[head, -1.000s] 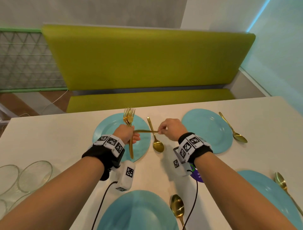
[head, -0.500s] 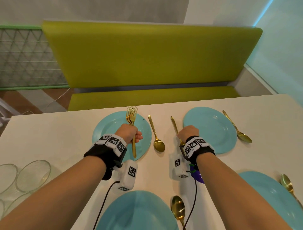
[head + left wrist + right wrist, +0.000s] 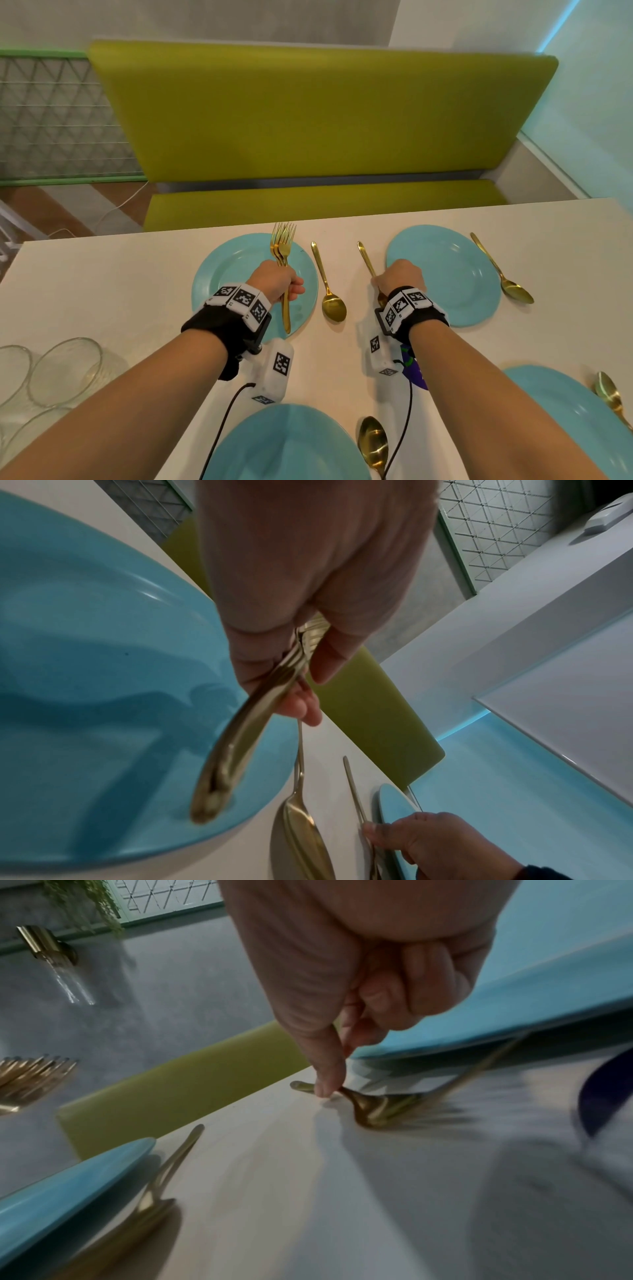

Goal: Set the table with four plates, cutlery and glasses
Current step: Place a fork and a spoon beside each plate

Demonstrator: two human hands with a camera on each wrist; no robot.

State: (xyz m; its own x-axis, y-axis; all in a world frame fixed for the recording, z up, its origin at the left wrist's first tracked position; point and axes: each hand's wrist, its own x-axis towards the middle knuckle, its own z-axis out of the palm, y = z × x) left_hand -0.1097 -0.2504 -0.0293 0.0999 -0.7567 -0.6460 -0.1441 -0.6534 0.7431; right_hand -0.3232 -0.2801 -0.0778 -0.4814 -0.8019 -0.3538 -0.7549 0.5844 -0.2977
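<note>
My left hand grips a bundle of gold forks upright over the far-left teal plate; in the left wrist view the fork handles stick out below the left hand. My right hand pinches a single gold fork that lies on the white table just left of the far-right teal plate. In the right wrist view the thumb and forefinger of the right hand hold the handle, and the fork has its tines on the table.
A gold spoon lies between the far plates and another spoon right of the far-right plate. Two near teal plates each have a spoon beside them. Several glasses stand at the left edge. A green bench runs behind the table.
My right hand drew one fork out of the left hand's bundle, carried it right and lowered it to the table beside the far-right plate. The left hand stayed over its plate.
</note>
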